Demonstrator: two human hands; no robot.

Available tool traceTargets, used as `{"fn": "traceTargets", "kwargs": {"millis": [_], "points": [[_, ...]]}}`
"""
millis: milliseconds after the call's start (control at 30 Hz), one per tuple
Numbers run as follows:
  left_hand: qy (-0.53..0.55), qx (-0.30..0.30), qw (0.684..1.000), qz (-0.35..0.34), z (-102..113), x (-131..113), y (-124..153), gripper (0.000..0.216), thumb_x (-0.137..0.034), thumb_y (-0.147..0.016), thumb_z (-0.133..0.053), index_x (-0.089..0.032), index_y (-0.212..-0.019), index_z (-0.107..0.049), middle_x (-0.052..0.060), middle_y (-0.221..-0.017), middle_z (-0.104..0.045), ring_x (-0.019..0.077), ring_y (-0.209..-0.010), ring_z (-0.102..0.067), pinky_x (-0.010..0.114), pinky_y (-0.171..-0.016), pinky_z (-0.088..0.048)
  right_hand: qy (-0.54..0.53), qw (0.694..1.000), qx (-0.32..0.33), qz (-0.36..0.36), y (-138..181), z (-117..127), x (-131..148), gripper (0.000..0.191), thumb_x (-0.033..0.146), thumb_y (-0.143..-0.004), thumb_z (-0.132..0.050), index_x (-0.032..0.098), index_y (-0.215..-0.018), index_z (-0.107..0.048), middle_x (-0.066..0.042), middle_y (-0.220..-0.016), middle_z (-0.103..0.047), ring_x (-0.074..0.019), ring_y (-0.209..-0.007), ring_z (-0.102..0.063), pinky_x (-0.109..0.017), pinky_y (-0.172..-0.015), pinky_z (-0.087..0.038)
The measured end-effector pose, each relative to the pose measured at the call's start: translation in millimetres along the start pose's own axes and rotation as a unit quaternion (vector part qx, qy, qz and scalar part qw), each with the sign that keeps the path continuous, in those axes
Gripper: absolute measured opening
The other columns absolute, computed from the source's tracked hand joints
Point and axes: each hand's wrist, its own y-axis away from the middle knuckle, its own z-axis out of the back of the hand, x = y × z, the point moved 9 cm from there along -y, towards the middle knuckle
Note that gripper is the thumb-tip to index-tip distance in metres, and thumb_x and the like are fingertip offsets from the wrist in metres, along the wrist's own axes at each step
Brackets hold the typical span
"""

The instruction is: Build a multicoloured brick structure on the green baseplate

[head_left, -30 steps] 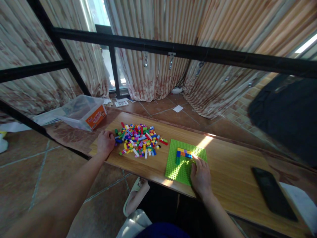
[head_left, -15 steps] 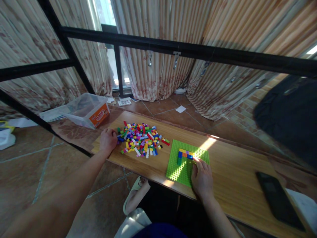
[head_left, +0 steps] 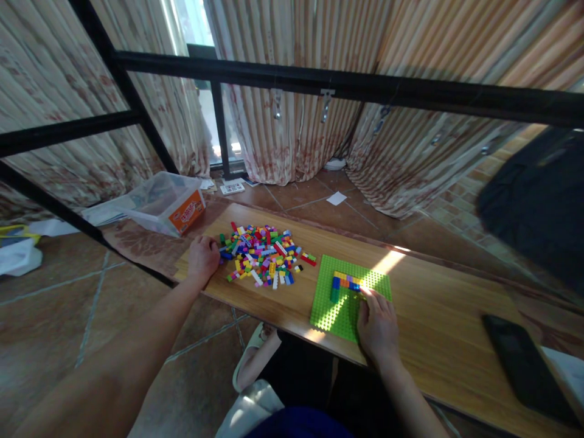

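My left hand [head_left: 204, 260] rests on the table at the left edge of a pile of toy building bricks [head_left: 262, 255], its fingers curled in. Whatever those fingers hold, if anything, is hidden. My right hand [head_left: 378, 325] lies over the right part of a green baseplate [head_left: 322, 304]. Its index fingertip touches the right end of a corner-shaped row of bricks [head_left: 345, 281] fixed on the plate, coloured yellow, blue, orange and green. The thumb is apart from the index finger, lower on the plate, and I see no brick between them.
On the wooden table [head_left: 438, 322], a black phone-like slab [head_left: 524, 365] lies at the right. A clear plastic box [head_left: 166, 201] with an orange label stands beyond the left end. A black metal bar [head_left: 292, 79] crosses in front of the curtains [head_left: 264, 134].
The whole view has shifted slightly to the right. Both hands stay in nearly the same places relative to the bricks and the baseplate.
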Motion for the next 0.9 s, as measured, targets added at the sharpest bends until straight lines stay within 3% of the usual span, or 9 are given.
{"fn": "traceTargets", "kwargs": {"millis": [500, 733, 900], "points": [[-0.001, -0.004, 1.0, -0.018, 3.4, -2.9, 1.7, 0.019, -0.02, -0.084, -0.041, -0.019, -0.076, -0.058, 0.011, -0.09, -0.061, 0.0261, -0.095, -0.058, 0.038, -0.086, -0.047, 0.002, 1.0, -0.02, 0.0, 3.4, 0.5, -1.0, 0.034, 0.029, -0.094, -0.038, 0.015, -0.116, -0.06, -0.016, -0.114, -0.063, -0.0282, -0.104, -0.055, -0.046, -0.091, -0.046], [0.005, -0.015, 1.0, -0.023, 7.4, -2.8, 1.0, 0.018, -0.019, -0.083, -0.042, -0.02, -0.073, -0.057, 0.012, -0.09, -0.062, 0.0265, -0.097, -0.058, 0.038, -0.085, -0.048, -0.027, 1.0, -0.006, 0.004, 30.8, 6.4, -6.7, 0.04, 0.038, -0.095, -0.04, 0.018, -0.126, -0.055, -0.015, -0.125, -0.061, -0.0293, -0.112, -0.057, -0.049, -0.094, -0.047], [0.006, -0.01, 1.0, -0.023, 5.2, -1.6, 0.4, 0.018, -0.019, -0.084, -0.041, -0.021, -0.072, -0.054, 0.01, -0.088, -0.061, 0.0256, -0.096, -0.059, 0.038, -0.088, -0.047, 0.015, 1.0, 0.013, 0.024, 50.2, 12.8, -3.7, 0.046, 0.045, -0.095, -0.039, 0.017, -0.127, -0.056, -0.015, -0.131, -0.059, -0.0324, -0.12, -0.054, -0.052, -0.098, -0.045]]}}
